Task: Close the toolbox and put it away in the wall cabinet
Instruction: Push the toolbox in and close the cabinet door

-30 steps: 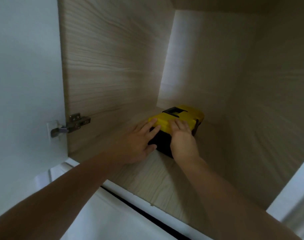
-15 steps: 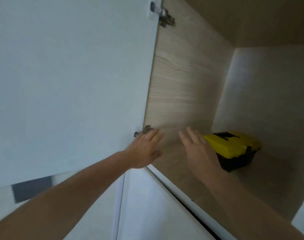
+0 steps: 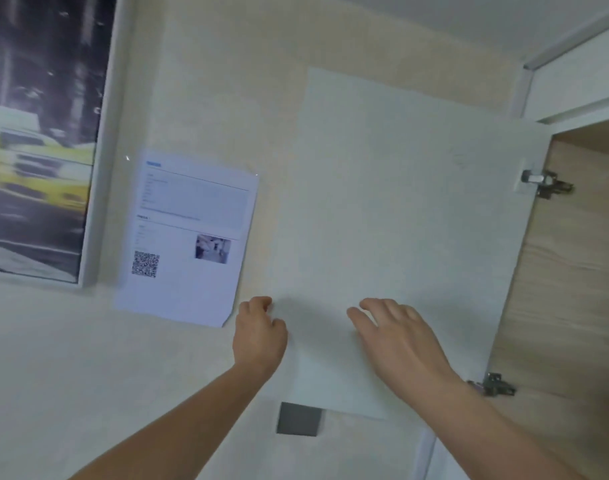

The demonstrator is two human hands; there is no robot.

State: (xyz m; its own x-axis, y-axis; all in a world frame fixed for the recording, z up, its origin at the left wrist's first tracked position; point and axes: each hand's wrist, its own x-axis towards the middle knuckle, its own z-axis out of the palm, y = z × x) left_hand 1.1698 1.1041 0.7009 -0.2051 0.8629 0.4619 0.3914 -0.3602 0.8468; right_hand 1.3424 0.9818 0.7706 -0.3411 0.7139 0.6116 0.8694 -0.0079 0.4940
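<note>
Fingers (image 3: 261, 303) of left hand (image 3: 259, 336) hidden behind cabinet door (image 3: 400, 209).

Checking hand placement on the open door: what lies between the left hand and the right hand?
In the head view, only bare white cabinet door lies between the left hand at its free edge and the right hand over its face.

White cabinet door (image 3: 400, 209); pale wood-grain cabinet interior (image 3: 570, 289); yellow taxi picture (image 3: 36, 133); grey square (image 3: 299, 419).
</note>
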